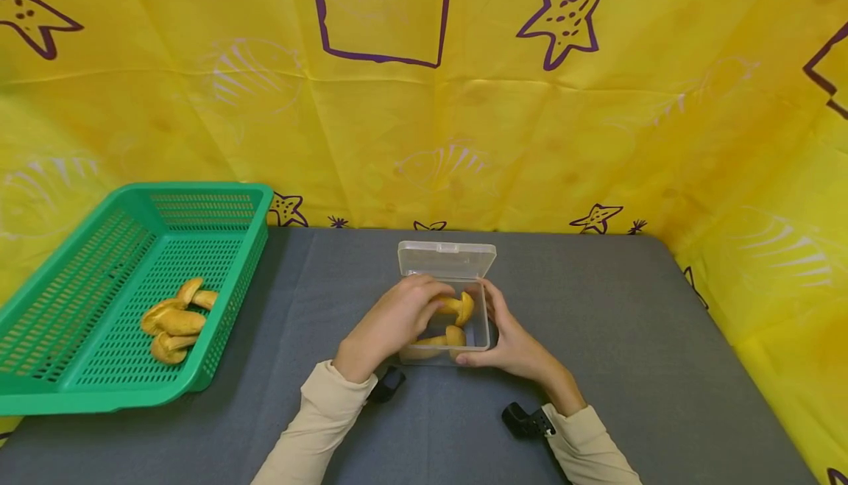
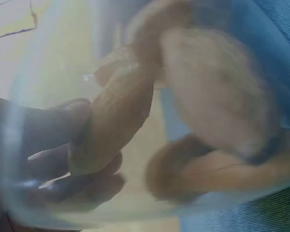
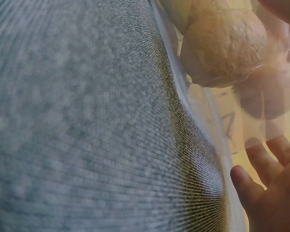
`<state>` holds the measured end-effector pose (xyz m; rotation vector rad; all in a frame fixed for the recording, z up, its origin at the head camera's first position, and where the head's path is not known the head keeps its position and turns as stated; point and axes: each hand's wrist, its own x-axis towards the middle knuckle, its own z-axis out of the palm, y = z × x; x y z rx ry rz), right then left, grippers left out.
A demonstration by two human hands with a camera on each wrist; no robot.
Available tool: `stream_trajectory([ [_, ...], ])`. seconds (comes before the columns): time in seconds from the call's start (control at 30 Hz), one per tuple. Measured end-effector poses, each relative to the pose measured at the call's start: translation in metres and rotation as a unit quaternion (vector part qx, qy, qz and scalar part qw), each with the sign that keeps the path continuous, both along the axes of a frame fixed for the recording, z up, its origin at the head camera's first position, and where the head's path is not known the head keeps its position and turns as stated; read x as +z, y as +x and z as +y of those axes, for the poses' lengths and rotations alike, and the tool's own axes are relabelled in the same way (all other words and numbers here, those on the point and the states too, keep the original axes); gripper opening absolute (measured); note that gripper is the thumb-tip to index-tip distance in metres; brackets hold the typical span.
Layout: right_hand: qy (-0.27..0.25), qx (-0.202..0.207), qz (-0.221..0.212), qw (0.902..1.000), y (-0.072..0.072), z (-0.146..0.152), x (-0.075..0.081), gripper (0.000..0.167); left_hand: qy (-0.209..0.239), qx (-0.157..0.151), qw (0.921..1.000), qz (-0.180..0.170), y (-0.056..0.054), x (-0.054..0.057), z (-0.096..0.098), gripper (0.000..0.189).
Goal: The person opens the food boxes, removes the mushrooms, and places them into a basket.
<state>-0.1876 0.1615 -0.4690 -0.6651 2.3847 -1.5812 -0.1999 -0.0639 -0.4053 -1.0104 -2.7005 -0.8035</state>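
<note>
A: Yellow cloth [image 1: 358,124] right across the back, folding round down the right side!
B: And look at the print: a spotted starfish [image 1: 565,20] up high, purple-edged, with a squarish purple outline [image 1: 381,59] to its left!
A: Pale striped fish [image 1: 255,76] too, faint against the yellow!
B: Below it all, the dark grey table covering [image 1: 596,338], its weave filling the right wrist view's left side!

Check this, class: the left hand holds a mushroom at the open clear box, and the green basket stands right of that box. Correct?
Not quite: the head view shows the green basket left of the open clear box. The left hand does hold a mushroom.
</note>
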Motion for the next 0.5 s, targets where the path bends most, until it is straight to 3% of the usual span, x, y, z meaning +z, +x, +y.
stream_trajectory([
  [0.2, -0.003, 0.003, 0.002, 1.0000, 0.001, 0.001, 0.001, 0.118, 0.036, -0.018, 0.9980, -0.050, 0.007, 0.013, -0.007, 0.022],
  [0.37, -0.012, 0.006, 0.002, 0.9999, 0.002, 0.001, 0.002, 0.117, -0.001, -0.040, 0.9935, -0.106, 0.010, 0.016, -0.010, 0.028],
  [0.5, -0.015, 0.007, 0.004, 0.9999, 0.002, 0.000, 0.002, 0.117, -0.020, -0.045, 0.9904, -0.130, 0.011, 0.014, -0.007, 0.034],
])
